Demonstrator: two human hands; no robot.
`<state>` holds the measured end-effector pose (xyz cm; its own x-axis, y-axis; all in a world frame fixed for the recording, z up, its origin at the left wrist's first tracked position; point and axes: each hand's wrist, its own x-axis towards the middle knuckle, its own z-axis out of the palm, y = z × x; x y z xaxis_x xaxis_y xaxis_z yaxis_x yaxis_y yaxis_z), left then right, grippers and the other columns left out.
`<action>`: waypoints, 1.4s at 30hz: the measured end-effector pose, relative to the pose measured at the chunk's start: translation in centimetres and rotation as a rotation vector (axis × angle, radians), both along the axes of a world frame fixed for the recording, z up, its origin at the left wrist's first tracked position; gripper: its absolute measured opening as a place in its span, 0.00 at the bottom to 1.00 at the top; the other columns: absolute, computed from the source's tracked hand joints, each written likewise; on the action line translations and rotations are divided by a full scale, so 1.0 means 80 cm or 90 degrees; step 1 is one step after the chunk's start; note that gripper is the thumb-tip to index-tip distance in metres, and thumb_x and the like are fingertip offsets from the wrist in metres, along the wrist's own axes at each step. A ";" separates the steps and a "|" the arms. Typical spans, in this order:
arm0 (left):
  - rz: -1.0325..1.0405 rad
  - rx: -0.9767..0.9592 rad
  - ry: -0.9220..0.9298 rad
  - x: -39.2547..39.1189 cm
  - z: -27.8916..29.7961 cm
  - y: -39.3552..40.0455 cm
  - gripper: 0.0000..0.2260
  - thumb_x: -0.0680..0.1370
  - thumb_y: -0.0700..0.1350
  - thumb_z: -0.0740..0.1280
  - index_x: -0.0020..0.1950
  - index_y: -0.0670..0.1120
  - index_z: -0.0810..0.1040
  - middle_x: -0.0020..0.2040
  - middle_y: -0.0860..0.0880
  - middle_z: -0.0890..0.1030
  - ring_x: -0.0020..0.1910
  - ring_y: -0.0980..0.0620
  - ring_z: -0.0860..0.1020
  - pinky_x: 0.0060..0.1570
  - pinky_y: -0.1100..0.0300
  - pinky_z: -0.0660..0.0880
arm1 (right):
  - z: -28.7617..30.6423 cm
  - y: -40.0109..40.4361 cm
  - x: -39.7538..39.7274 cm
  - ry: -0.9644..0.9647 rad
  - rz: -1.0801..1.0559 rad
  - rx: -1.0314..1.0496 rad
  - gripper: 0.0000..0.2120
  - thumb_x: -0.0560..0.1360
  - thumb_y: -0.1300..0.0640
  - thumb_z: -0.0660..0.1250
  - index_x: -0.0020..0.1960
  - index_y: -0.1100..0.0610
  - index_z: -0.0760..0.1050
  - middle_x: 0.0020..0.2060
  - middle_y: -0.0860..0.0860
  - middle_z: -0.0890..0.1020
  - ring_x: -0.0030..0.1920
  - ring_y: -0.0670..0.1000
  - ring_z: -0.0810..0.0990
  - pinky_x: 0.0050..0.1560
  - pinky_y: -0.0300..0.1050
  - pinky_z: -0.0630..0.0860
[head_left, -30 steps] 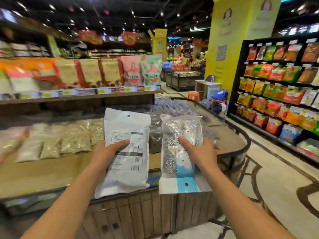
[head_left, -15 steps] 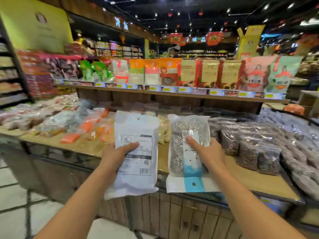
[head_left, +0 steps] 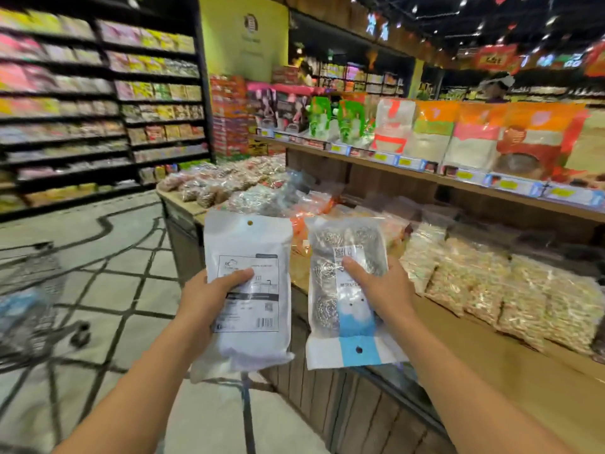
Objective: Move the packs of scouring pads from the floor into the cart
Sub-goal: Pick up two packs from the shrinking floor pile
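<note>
Left hand grips a white opaque plastic pack with a printed label panel, thumb curled across the label front, other fingers hidden behind it. Pack upright, hang-hole at top, held in the air.

Right hand grips a clear plastic pack of steel-wool scouring pads with a blue-and-white header strip, thumb pressed on its front label, remaining fingers wrapped behind. This pack is inverted: header and hang-hole at the bottom.

Packs sit side by side, close but apart, both in front of the wooden display worktop carrying bagged dry goods.

Wire shopping cart at the far left on the tiled floor, blurred, well apart from both packs.
</note>
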<state>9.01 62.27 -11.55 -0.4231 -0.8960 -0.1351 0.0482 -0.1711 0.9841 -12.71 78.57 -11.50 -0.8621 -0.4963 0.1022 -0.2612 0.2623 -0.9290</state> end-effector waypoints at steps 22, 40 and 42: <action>0.314 0.002 -0.024 0.102 0.009 -0.383 0.20 0.70 0.44 0.80 0.59 0.43 0.80 0.47 0.44 0.89 0.44 0.42 0.87 0.48 0.47 0.83 | -0.009 -0.562 0.036 -0.018 0.341 0.022 0.50 0.67 0.30 0.75 0.78 0.59 0.65 0.73 0.56 0.74 0.71 0.61 0.74 0.65 0.55 0.73; 0.397 0.052 0.031 0.232 -0.026 -0.745 0.17 0.70 0.42 0.80 0.57 0.46 0.81 0.44 0.48 0.89 0.40 0.50 0.88 0.34 0.60 0.81 | -0.022 -0.960 0.173 -0.025 0.376 0.028 0.50 0.55 0.21 0.72 0.67 0.52 0.75 0.60 0.50 0.82 0.61 0.57 0.81 0.62 0.61 0.78; 0.410 0.050 0.023 0.244 -0.030 -0.779 0.15 0.71 0.42 0.79 0.55 0.46 0.81 0.42 0.48 0.89 0.38 0.49 0.88 0.30 0.61 0.80 | -0.025 -0.999 0.186 -0.027 0.393 0.028 0.53 0.55 0.21 0.72 0.69 0.53 0.73 0.62 0.51 0.82 0.62 0.58 0.80 0.62 0.61 0.78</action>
<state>28.49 -0.09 -13.92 0.1895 -0.9601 -0.2058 0.1983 -0.1678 0.9657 2.18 -1.38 -13.46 -0.4173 -0.9078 0.0422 -0.3393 0.1126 -0.9339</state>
